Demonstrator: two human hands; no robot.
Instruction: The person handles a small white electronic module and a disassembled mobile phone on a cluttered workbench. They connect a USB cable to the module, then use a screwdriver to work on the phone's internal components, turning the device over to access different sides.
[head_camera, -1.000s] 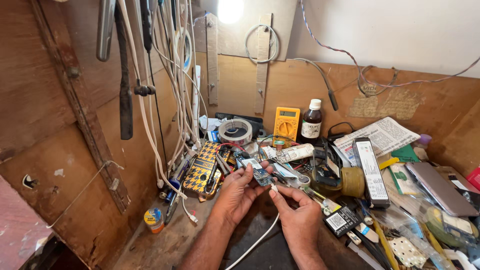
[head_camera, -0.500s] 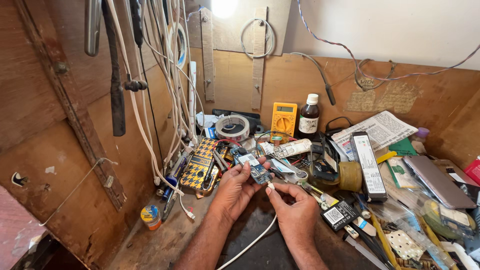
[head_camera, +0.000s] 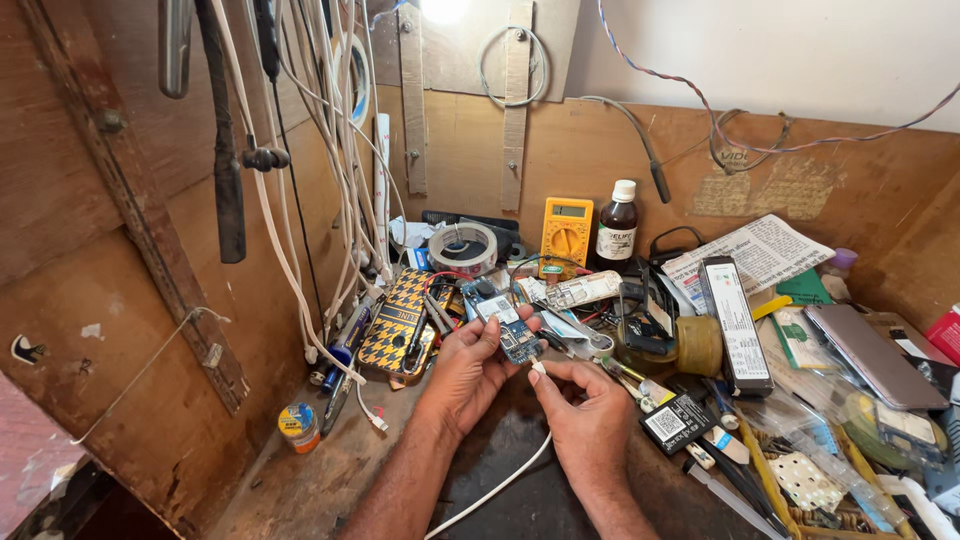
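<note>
**Plug tip meeting the board's edge**

The left hand (head_camera: 468, 368) is pinching a small blue circuit board (head_camera: 516, 340), its long axis running away from the fingertips toward the yellow multimeter (head_camera: 566, 232). The right hand (head_camera: 590, 420) is gripping a white cable plug (head_camera: 538, 367), pointing up-left, just beside the board's near edge. The cable's length is trailing back beneath that wrist.

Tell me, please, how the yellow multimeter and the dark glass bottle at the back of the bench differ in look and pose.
The yellow multimeter is flat and boxy, leaning back against the wooden wall, with a small screen and a round dial. The dark glass bottle is round and narrow, upright, with a white cap and a pale label. The bottle rises slightly higher than the multimeter. Both sit side by side, beyond the left hand and right hand.
</note>
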